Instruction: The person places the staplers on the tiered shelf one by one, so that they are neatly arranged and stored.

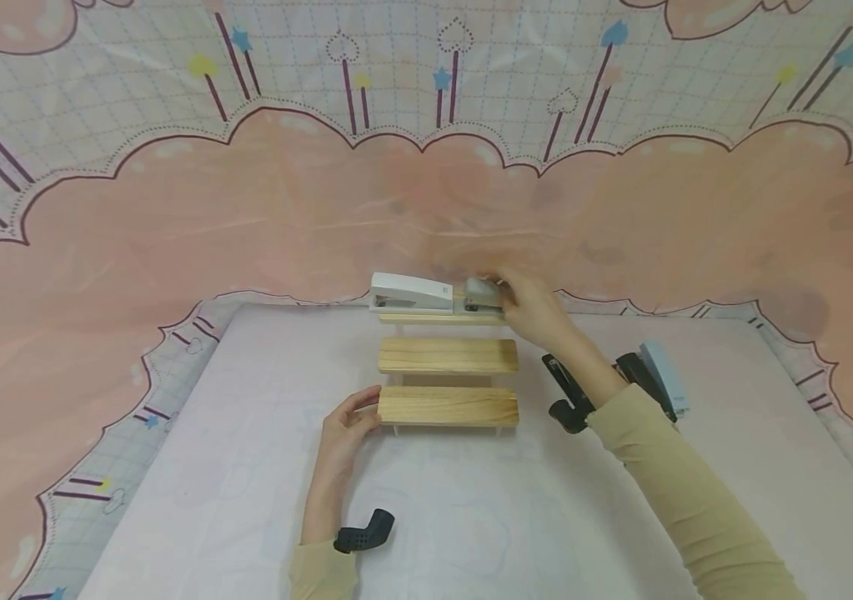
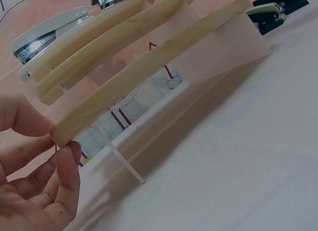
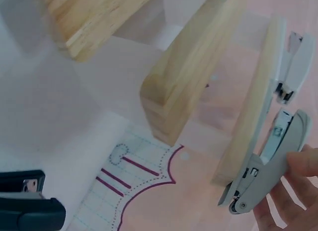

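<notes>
A three-tier stand with pale wooden boards stands on the white-covered table. My left hand (image 1: 343,429) pinches the left end of its lowest board (image 1: 449,407), thumb on one side and fingers on the other in the left wrist view. On the top board (image 3: 248,116) a white stapler (image 1: 413,290) lies at the left. Beside it, at the right end, sits a grey stapler (image 3: 280,166). My right hand (image 1: 534,308) holds this grey stapler, its thumb against the upper arm; some fingertips are hidden behind it.
Right of the stand lie a black stapler (image 1: 564,379), a dark stapler (image 1: 644,383) and a light blue stapler (image 1: 664,377), partly behind my right forearm. The middle board (image 1: 449,356) carries nothing. A patterned cloth (image 1: 426,208) hangs behind the table.
</notes>
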`<state>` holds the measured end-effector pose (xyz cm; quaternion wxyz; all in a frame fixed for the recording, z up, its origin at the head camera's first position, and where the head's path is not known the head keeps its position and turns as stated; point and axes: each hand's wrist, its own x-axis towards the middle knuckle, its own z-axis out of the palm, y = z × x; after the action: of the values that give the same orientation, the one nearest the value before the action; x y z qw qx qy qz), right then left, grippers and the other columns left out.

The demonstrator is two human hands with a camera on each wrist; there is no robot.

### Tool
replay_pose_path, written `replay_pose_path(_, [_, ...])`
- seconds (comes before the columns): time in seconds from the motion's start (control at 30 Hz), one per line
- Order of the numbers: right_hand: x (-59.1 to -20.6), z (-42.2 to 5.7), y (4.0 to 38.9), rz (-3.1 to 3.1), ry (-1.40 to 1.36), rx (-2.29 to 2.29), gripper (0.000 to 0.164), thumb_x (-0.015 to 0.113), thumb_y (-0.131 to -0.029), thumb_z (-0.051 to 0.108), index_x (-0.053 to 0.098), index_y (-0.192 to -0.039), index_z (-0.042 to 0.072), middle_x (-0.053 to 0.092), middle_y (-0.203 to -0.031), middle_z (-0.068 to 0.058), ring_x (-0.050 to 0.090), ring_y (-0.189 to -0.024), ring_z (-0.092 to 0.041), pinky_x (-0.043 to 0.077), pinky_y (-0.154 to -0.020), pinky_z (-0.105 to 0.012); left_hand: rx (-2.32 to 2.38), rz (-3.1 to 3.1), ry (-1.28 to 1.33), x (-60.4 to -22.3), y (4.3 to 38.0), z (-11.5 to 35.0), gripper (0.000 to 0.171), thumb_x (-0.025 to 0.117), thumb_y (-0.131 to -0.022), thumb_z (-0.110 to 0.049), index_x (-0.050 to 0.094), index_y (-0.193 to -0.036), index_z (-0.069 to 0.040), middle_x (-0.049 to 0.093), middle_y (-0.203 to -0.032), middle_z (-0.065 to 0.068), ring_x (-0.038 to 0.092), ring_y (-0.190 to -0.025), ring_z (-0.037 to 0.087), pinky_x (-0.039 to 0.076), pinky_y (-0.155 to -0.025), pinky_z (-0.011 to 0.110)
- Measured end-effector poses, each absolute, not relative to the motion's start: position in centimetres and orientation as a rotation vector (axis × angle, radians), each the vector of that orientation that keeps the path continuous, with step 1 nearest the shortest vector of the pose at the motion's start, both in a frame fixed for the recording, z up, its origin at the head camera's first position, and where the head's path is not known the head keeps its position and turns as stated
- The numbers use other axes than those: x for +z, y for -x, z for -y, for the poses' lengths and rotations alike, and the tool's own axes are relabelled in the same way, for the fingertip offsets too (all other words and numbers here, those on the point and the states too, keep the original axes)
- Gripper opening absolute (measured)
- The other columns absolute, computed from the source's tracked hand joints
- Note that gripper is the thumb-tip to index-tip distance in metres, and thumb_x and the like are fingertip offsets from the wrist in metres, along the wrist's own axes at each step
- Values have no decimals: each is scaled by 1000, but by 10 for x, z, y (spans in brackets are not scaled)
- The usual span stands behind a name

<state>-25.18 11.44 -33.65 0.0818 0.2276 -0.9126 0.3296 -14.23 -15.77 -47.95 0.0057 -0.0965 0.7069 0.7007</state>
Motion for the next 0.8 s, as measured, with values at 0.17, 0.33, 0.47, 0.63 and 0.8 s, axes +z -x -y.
replay_pose_path(0.17, [-335,-114,251,2630,-686,1132,44,49,-89,-9,54,-130,4,62,-122,-19,59,-110,-33,49,-96,-47,2200,-2205,296,-480,143,159,47,56,-84,5,57,-131,-4,56,-129,18,62,-93,3,50,-79,17])
replay_pose_path(0.33, [-334,-118,247,2589,-653,1269,44,49,-91,-5,51,-134,4,59,-125,-21,55,-114,-34,43,-103,-52,2220,-2183,292,-482,143,159,48,55,-84,6,57,-131,-4,57,-129,17,62,-93,2,50,-79,18])
replay_pose_path(0.47, [-333,-125,242,2552,-605,1322,44,53,-92,0,50,-135,7,58,-126,-19,53,-115,-33,41,-103,-53,2225,-2182,289,-482,143,158,47,55,-84,6,57,-130,-4,57,-128,16,62,-93,2,50,-79,18])
replay_pose_path(0.63, [-337,-136,236,2477,-570,1313,41,56,-93,4,52,-134,7,62,-123,-19,55,-113,-32,40,-100,-50,2221,-2190,299,-482,142,158,47,56,-84,5,57,-130,-3,57,-128,16,62,-93,3,51,-79,18])
replay_pose_path(0.8, [-342,-149,227,2437,-512,1323,40,58,-93,7,54,-133,9,63,-122,-16,56,-112,-30,40,-100,-48,2201,-2197,316,-481,142,158,47,56,-85,4,57,-131,-5,57,-129,15,62,-94,3,51,-80,18])
